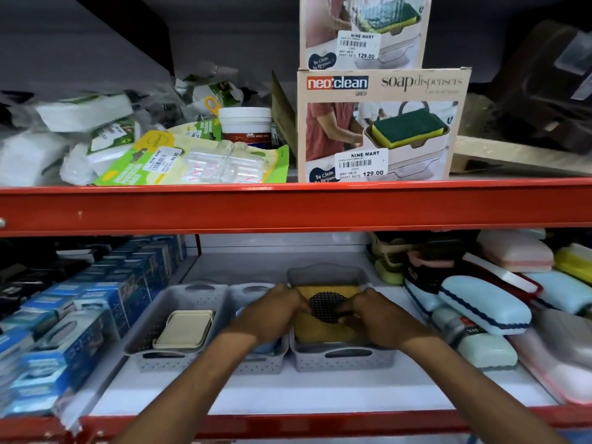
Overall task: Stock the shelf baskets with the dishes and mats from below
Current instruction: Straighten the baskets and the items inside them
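I see both hands reaching into the right grey basket (344, 357) on the white lower shelf (288, 395). My left hand (272, 315) and right hand (381, 318) meet over a round black mesh mat (326, 307), fingers curled in and pinching its left and right edges; the mat lies on, or just above, a yellow pad (320, 331) that fills the basket floor, and I cannot tell whether they touch. Just to the left stands the middle grey basket (256, 360), mostly hidden behind my left wrist, with something blue inside that I cannot make out. The left grey basket (166, 350) is beside it and holds a stack of cream rectangular dishes (184, 330). Blue boxes (96, 302) crowd the shelf on the left; pastel cases (483, 304) are piled on the right. Above the red shelf beam (288, 206) sits a soap dispenser box (381, 126), with packets (160, 161) and a white tub (245, 123) to its left.
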`<action>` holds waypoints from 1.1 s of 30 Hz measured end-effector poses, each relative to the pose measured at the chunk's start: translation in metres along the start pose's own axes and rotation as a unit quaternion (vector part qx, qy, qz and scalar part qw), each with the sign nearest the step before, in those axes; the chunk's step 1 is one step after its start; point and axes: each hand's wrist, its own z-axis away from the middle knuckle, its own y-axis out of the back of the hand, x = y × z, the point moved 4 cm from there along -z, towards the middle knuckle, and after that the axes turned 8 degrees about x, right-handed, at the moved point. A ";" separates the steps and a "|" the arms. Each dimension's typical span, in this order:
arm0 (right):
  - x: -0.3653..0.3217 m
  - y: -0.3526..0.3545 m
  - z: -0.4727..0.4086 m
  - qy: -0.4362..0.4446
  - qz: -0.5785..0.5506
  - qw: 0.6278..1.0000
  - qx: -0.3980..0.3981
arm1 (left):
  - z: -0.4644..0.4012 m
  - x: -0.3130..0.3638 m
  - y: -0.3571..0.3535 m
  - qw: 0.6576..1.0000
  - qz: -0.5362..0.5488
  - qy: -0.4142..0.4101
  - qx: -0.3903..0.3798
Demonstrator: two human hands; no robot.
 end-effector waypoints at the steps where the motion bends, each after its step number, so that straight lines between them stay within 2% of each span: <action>1: -0.009 0.001 -0.002 0.010 -0.007 1.000 0.012 | 0.001 -0.005 0.012 0.999 -0.039 -0.012 0.021; 3: -0.027 -0.004 -0.008 0.038 -0.008 0.999 0.025 | 0.003 -0.019 0.034 0.984 -0.144 -0.072 0.071; 7: -0.079 -0.018 -0.020 0.103 -0.014 0.995 0.006 | 0.010 -0.061 0.052 0.973 -0.211 -0.065 0.071; 10: -0.095 -0.038 -0.030 0.114 0.032 0.993 -0.022 | 0.022 -0.064 0.046 0.973 -0.216 -0.058 0.051; 13: -0.101 -0.048 -0.035 0.106 0.049 0.993 -0.017 | 0.027 -0.069 0.042 0.977 -0.204 -0.055 0.043; 16: -0.106 -0.048 -0.034 0.121 0.034 0.992 0.004 | 0.028 -0.072 0.042 0.976 -0.205 -0.064 0.034; 23: -0.101 -0.058 -0.034 0.076 -0.004 0.997 -0.017 | 0.032 -0.075 0.047 0.976 -0.198 -0.079 0.038; 26: -0.111 -0.051 -0.033 0.065 -0.034 0.997 -0.008 | 0.041 -0.084 0.078 0.977 -0.173 -0.075 0.103; 29: -0.132 -0.043 -0.037 0.090 -0.057 0.994 0.022 | 0.052 -0.110 0.113 0.971 -0.148 -0.036 0.182; 33: -0.173 -0.059 -0.053 0.130 -0.073 0.989 -0.010 | 0.065 -0.147 0.127 0.973 -0.170 0.027 0.151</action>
